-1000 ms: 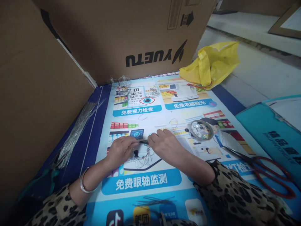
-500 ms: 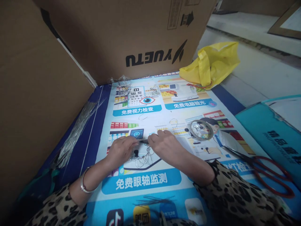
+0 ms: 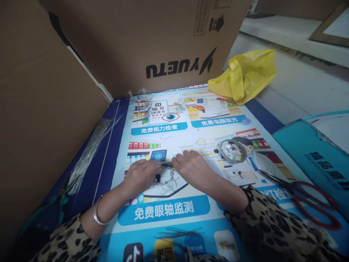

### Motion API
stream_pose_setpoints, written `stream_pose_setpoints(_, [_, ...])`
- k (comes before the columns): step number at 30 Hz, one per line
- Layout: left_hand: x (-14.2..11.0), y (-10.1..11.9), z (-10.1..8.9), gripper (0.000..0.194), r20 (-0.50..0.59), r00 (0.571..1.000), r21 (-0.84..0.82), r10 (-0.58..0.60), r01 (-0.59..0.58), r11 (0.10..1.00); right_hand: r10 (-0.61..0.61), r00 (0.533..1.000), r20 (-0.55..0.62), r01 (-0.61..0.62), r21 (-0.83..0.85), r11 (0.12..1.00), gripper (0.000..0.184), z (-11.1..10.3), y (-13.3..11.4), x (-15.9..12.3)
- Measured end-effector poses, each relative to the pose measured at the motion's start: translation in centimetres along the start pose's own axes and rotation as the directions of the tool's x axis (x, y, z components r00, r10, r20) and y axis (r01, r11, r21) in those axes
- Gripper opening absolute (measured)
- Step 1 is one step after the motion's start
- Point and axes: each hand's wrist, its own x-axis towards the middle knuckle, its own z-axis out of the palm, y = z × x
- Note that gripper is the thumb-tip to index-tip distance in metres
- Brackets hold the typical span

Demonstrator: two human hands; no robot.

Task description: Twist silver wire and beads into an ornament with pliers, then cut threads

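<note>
With our left hand and right hand, we pinched a slim, dark, metallic-looking strip, just far of a tangle of fine, pale wire — fiddly working, seemingly, whose next move called for steadiness.

Carton stood behind poster, bag at poster's far right corner. Round dish sat on poster right of right hand, scissors nearer, farther right. Wire bundle lay left of poster, pliers at near end.
</note>
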Motion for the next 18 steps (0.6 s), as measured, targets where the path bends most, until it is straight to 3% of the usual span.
stream_pose_setpoints(8, [0.3,0.34,-0.36,0.011,-0.028,0.984,-0.122,-0.177,0.172,0.977,-0.002,0.999,-0.049,0.003,0.008,1.0,0.004,0.21,0.24,-0.28])
stream_pose_setpoints(18, [0.54,0.52,-0.8,0.019,0.12,0.9,-0.274,-0.419,0.436,0.857,-0.014,0.997,-0.081,0.013,-0.019,1.0,0.008,-0.01,0.06,-0.29])
